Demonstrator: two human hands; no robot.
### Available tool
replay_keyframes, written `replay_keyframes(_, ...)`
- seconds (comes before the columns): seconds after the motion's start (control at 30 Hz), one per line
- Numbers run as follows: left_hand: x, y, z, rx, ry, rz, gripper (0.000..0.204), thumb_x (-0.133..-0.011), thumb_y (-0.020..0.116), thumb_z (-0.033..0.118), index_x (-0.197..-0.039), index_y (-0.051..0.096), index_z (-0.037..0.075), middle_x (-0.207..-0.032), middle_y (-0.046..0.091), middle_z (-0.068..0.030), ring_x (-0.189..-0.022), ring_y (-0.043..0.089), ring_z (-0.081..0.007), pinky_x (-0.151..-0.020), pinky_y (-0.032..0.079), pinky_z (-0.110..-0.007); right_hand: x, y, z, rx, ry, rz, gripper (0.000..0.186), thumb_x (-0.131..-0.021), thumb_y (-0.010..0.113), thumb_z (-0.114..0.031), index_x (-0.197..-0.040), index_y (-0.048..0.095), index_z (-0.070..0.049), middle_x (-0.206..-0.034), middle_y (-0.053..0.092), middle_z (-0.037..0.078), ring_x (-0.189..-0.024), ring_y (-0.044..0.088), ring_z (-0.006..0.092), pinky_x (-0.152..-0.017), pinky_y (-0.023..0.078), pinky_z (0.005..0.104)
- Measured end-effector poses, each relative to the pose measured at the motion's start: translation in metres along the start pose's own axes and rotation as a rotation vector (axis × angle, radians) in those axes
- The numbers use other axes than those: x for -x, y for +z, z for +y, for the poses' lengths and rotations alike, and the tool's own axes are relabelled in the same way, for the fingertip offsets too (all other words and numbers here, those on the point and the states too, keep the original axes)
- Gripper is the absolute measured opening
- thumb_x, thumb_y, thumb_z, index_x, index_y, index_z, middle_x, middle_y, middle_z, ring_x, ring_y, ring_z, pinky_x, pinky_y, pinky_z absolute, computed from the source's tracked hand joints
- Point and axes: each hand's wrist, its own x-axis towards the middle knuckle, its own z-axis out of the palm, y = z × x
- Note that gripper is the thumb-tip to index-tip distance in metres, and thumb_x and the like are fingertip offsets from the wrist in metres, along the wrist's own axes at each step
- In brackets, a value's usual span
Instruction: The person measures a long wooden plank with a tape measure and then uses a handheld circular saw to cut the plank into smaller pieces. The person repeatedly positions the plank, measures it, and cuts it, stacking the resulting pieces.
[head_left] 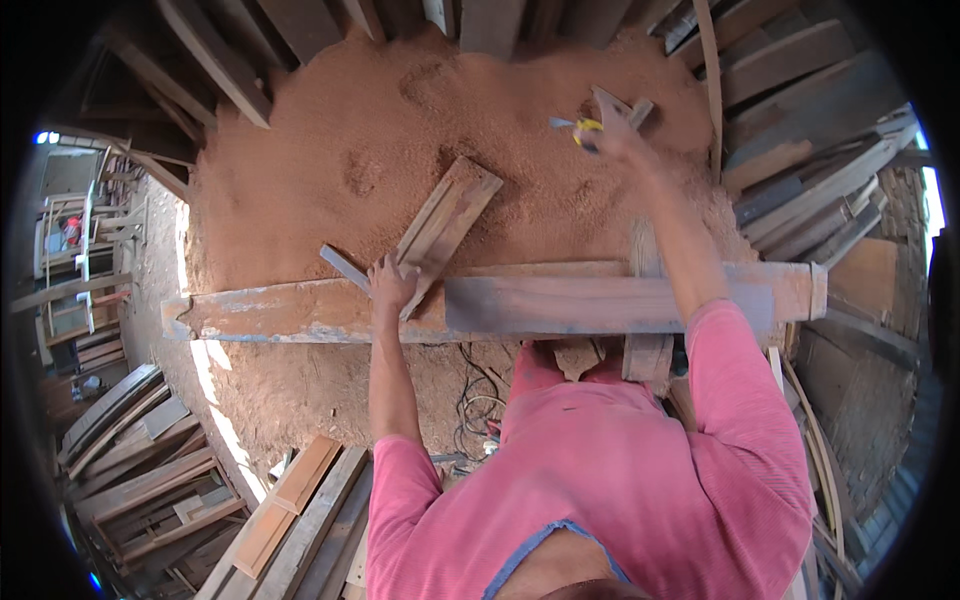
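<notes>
My left hand (pixel 393 285) has its fingers closed at the lower end of a short wooden board (pixel 452 215), which lies slanted from the long plank bench (pixel 600 305) onto the reddish sawdust (pixel 290 200) beyond it. A narrow grey piece (pixel 340 260) also sticks out beside that hand; whether it touches the hand is unclear. Out over the sawdust, my right hand (pixel 620 135) is closed on a yellow tape measure (pixel 587 136), with a pale tip or blade-like strip pointing left from it. Small wood offcuts (pixel 640 113) lie just beside and behind this hand.
Stacked planks crowd the back (pixel 487 25) and right (pixel 810 210). More timber (pixel 135 450) and framed pieces lie at the lower left, near long boards (pixel 320 505) beside me. Cables (pixel 480 395) lie on the dirt floor below the bench. An upright post (pixel 648 355) meets the bench.
</notes>
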Motion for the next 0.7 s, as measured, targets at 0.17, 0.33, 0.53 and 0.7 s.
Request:
replay_keyframes(0.17, -0.025, 0.039, -0.049, -0.071, 0.053, -0.035, 0.060, -0.090, 0.072, 0.042, -0.137, 0.059, 0.007, -0.135, 0.065, -0.0218, -0.128, 0.058, -0.0433, -0.107, 0.045, -0.054, 0.046, -0.049, -0.022, -0.042, -0.042, 0.224, 0.084, -0.089, 0.077, -0.049, -0.152, 0.046, -0.003, -0.141, 0.061, 0.025, -0.140, 0.049, 0.0389, -0.117, 0.038, 0.0441)
replay_keyframes(0.33, -0.054, 0.006, -0.042, 0.025, 0.148, -0.160, 0.047, -0.091, 0.070, 0.041, -0.116, 0.063, 0.001, -0.107, 0.072, -0.0253, -0.105, 0.067, -0.0482, -0.092, 0.051, -0.054, 0.211, -0.032, 0.049, -0.323, 0.156, 0.128, 0.042, -0.093, 0.073, -0.037, -0.109, 0.070, 0.002, -0.103, 0.071, 0.018, -0.094, 0.068, 0.0279, -0.082, 0.050, 0.0406)
replay_keyframes(0.53, -0.054, -0.035, -0.031, 0.530, 0.027, -0.172, 0.042, -0.097, 0.066, 0.039, -0.109, 0.061, -0.001, -0.098, 0.071, -0.0237, -0.092, 0.069, -0.0431, -0.079, 0.054, -0.051, 0.365, 0.023, 0.037, -0.381, 0.366, 0.022, 0.026, -0.094, 0.069, -0.023, -0.098, 0.068, 0.003, -0.082, 0.066, 0.010, -0.082, 0.063, 0.0184, -0.077, 0.051, 0.0368)
replay_keyframes(0.7, -0.020, -0.035, 0.046, 1.664, -0.190, -0.668, 0.044, -0.109, 0.050, 0.046, -0.111, 0.061, 0.003, -0.089, 0.067, -0.0114, -0.074, 0.070, -0.0278, -0.068, 0.063, -0.045, 0.380, 0.052, -0.031, -0.603, 0.353, -0.194, 0.050, -0.093, 0.072, -0.036, -0.120, 0.066, 0.005, -0.104, 0.070, 0.019, -0.099, 0.068, 0.0267, -0.089, 0.054, 0.0393)
